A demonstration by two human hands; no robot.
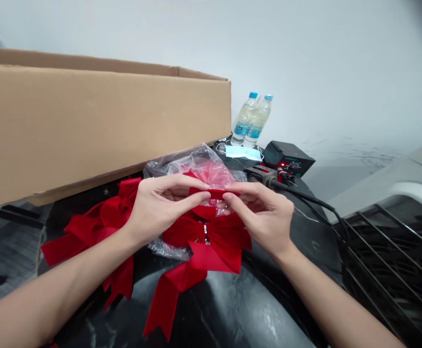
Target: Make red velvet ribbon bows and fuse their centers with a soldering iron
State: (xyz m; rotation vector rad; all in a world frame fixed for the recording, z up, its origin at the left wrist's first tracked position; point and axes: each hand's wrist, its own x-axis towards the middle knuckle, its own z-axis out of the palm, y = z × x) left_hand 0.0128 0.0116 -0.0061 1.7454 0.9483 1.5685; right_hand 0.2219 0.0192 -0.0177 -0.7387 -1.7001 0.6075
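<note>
Bright, even light — soft shadows, perhaps warped edges.

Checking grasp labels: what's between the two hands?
A red ribbon strip, pinched at its ends by the left hand and right hand, just above the bow. Head view shows it.

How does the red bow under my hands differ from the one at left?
The middle bow lies partly on the plastic bag; the left bow lies on the dark tabletop. The middle bow shows a silver tie; the left bow's centre is hidden behind the left hand. That hand and the right hand pinch a red strip above the middle bow, not the left bow. Both are red with tails.
</note>
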